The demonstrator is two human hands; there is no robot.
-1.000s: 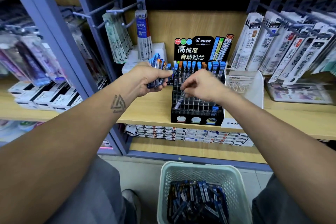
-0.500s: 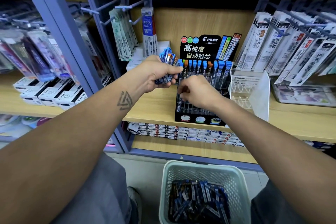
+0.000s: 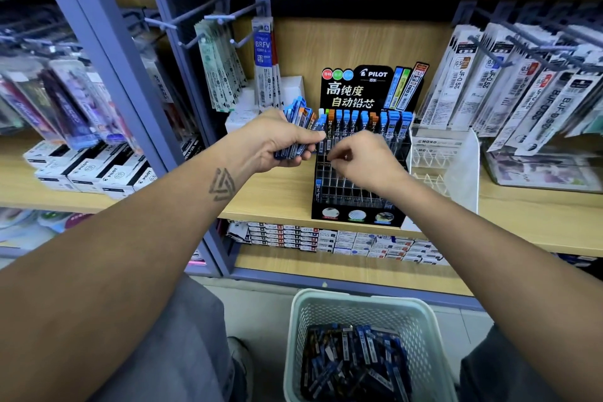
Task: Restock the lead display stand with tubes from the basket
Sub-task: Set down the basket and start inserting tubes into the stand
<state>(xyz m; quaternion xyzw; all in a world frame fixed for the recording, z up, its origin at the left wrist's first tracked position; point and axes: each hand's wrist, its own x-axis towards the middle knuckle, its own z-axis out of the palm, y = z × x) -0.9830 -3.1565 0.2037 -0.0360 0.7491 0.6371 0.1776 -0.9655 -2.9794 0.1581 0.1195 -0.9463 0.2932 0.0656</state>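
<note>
The black Pilot lead display stand (image 3: 357,206) sits on the wooden shelf. Tubes fill its back row (image 3: 365,121), one tube stands in a front-left slot (image 3: 318,190), and most lower slots are bare. My left hand (image 3: 277,143) grips a bundle of blue- and orange-capped lead tubes (image 3: 298,122) just left of the stand. My right hand (image 3: 365,163) is in front of the stand, fingertips pinched on the lower end of one blue-capped tube (image 3: 321,135) at the bundle's edge. The pale green basket (image 3: 326,307) on the floor below holds several tubes (image 3: 355,359).
A clear Mono rack (image 3: 437,153) touches the stand's right side. Refill packs hang on pegs at the right (image 3: 522,91) and upper left (image 3: 222,52). Pilot boxes (image 3: 91,170) line the left shelf, and small boxes (image 3: 326,238) sit on the shelf below.
My right hand left the stand's lower slots, where it had lowered a tube, and rose to the bundle in my left hand. The left hand stayed put.
</note>
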